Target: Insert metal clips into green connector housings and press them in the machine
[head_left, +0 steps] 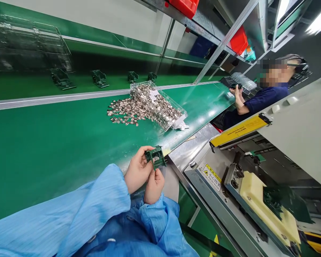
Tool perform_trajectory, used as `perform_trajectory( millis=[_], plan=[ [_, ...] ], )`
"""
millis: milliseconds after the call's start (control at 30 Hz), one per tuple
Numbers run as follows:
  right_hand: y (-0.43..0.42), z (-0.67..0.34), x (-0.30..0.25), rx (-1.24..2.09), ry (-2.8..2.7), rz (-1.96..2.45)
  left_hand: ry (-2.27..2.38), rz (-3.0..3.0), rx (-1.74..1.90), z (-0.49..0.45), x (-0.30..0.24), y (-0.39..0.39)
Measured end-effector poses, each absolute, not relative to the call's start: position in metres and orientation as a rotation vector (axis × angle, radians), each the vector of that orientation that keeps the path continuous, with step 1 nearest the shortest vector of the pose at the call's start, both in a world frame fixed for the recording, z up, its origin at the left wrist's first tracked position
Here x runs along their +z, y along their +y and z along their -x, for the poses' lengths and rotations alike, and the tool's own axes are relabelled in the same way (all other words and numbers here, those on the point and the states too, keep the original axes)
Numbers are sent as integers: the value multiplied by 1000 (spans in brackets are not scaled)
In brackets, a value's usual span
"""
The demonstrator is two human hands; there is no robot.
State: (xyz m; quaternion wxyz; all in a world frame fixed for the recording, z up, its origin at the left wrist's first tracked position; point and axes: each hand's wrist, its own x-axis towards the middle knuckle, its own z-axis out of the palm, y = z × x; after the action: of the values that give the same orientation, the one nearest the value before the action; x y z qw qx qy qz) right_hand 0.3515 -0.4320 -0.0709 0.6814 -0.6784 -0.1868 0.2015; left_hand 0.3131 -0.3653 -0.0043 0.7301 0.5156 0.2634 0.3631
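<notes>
Both my hands hold one small dark green plastic part (156, 157) just above the near edge of the green table (42, 150). My left hand (137, 171) grips its left side with thumb and fingers curled round it. My right hand (154, 186) pinches it from below. Both arms are in light blue sleeves. Farther out on the table stands a clear plastic tray (176, 109) full of small shiny metal clips, with a loose pile of the same metal clips (124, 112) spilled beside it.
Several green parts (99, 78) ride the belt behind a metal rail. A machine (256, 185) with a yellow guard bar and warning label fills the right, a green part lying on its cream fixture. Another person in dark blue (259, 101) works at the far end. Red bins sit overhead.
</notes>
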Motion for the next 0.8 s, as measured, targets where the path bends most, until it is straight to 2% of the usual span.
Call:
perform_trajectory(
  millis=[333,633,800],
  plan=[
    [-448,-357,-92,384,-605,1647,547,-1228,749,-309,-10,-364],
    [-464,-376,-94,749,-726,1760,542,-1292,809,-308,-11,-362],
    [-477,-384,-71,782,-688,1773,554,-1214,791,-288,-8,-362]
  ],
)
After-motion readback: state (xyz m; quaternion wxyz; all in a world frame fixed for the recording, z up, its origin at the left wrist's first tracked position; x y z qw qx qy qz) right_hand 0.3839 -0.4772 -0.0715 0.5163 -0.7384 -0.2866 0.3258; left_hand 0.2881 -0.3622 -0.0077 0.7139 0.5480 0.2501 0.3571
